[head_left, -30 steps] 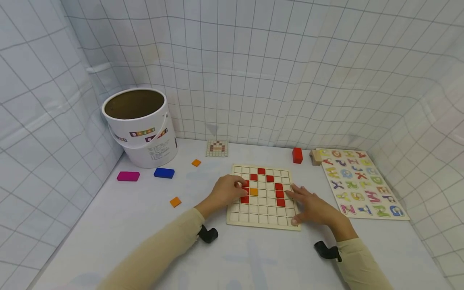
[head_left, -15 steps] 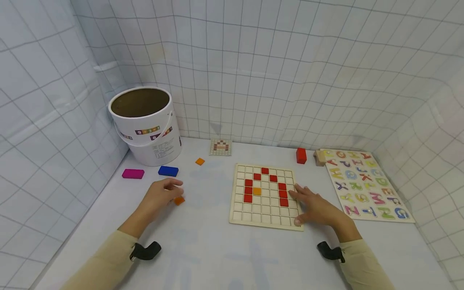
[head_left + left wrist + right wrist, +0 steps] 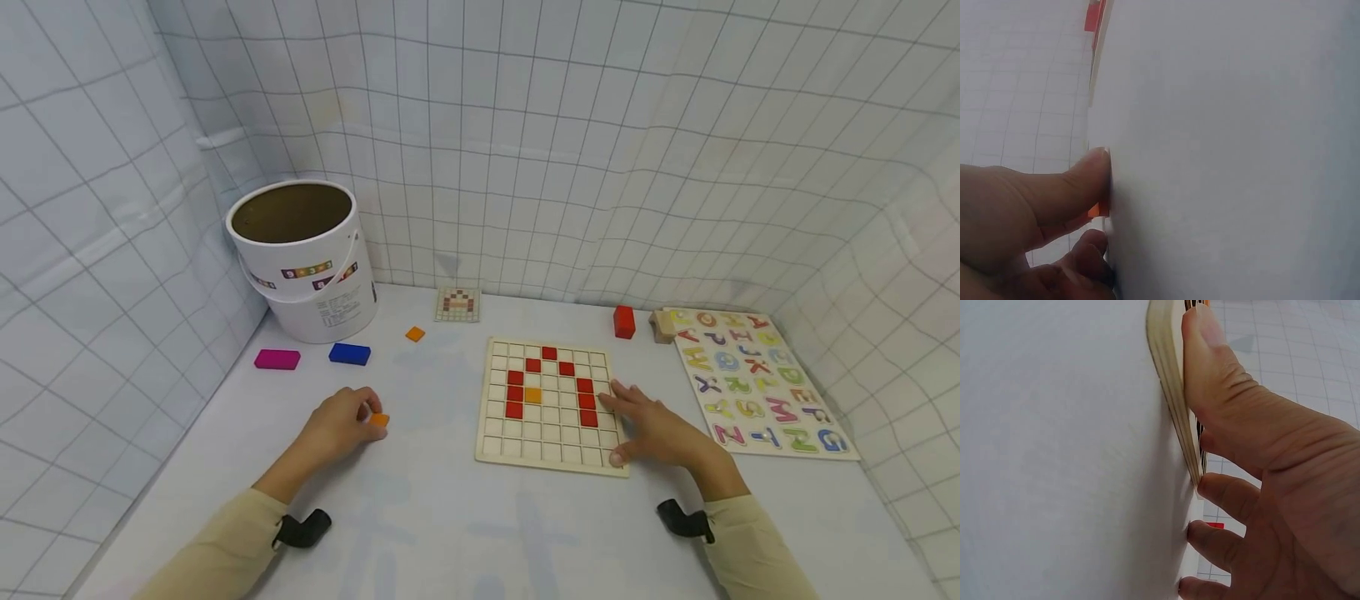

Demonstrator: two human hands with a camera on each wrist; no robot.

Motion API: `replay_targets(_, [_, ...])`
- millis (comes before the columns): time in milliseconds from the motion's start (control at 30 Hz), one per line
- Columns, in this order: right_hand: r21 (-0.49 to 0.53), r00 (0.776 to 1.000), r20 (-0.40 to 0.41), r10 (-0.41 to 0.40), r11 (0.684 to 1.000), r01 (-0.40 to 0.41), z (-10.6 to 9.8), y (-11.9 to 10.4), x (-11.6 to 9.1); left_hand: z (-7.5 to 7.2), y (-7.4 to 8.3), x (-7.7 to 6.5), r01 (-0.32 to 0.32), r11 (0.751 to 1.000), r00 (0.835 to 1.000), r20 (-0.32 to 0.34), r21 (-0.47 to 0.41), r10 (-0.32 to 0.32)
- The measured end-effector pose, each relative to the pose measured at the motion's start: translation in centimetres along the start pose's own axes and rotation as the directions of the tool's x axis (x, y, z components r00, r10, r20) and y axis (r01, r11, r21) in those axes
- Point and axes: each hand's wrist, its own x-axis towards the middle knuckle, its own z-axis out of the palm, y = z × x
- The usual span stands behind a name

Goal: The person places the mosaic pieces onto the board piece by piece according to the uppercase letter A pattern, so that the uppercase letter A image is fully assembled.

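My left hand (image 3: pixel 341 429) is down on the white table, its thumb and index finger pinching an orange square tile (image 3: pixel 380 419). In the left wrist view the thumb (image 3: pixel 1079 181) partly covers that orange tile (image 3: pixel 1103 207). A cream grid board (image 3: pixel 510 450) lies in front of me, bearing several red tiles (image 3: pixel 587 401) in an arch shape and one orange tile (image 3: pixel 532 395). My right hand (image 3: pixel 656 429) rests on the board's right edge with fingers spread. From the right wrist view, the thumb (image 3: pixel 1222 369) lies over the board's edge (image 3: pixel 1169 381).
Another orange tile (image 3: pixel 415 333) lies near the blue block (image 3: pixel 349 354) and magenta block (image 3: pixel 277 359). A white bucket (image 3: pixel 322 287) stands back left. Behind the board are a small pattern card (image 3: pixel 457 305), a red block (image 3: pixel 624 322) and a wooden piece (image 3: pixel 663 327). An alphabet board (image 3: pixel 757 383) lies right.
My left hand has left the grid board, moved left to the near orange tile, and taken it between thumb and finger. The right hand has stayed at the board's edge.
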Motion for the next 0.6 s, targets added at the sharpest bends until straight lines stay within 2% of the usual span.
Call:
replay_targets(167, [-0.002, 1.0, -0.005, -0.01, 1.0, 0.01, 0.0, 0.0, 0.0, 0.5, 0.8, 0.0, -0.07, 0.998, 0.997, -0.026, 0.009, 0.07])
replay_targets(233, [0.006, 1.0, -0.003, -0.013, 1.0, 0.013, 0.1, 0.1, -0.1, 0.8, 1.2, 0.2, -0.088, 0.996, 0.996, -0.019, -0.026, 0.088])
replay_targets(367, [0.021, 1.0, -0.004, -0.023, 1.0, 0.023, 0.1, 0.2, -0.1, 1.4, 2.2, 1.0, -0.091, 0.984, 0.994, 0.044, -0.155, 0.099])
replay_targets(467, [0.018, 1.0, -0.004, -0.025, 1.0, 0.026, 0.1, 0.2, -0.1, 2.0, 3.3, 1.7, -0.064, 0.962, 0.991, 0.097, -0.267, 0.093])
replay_targets(600, [0.015, 1.0, -0.001, -0.017, 1.0, 0.017, 0.1, 0.2, -0.1, 3.1, 5.5, 2.8, -0.031, 0.931, 0.99, 0.116, -0.364, 0.078])
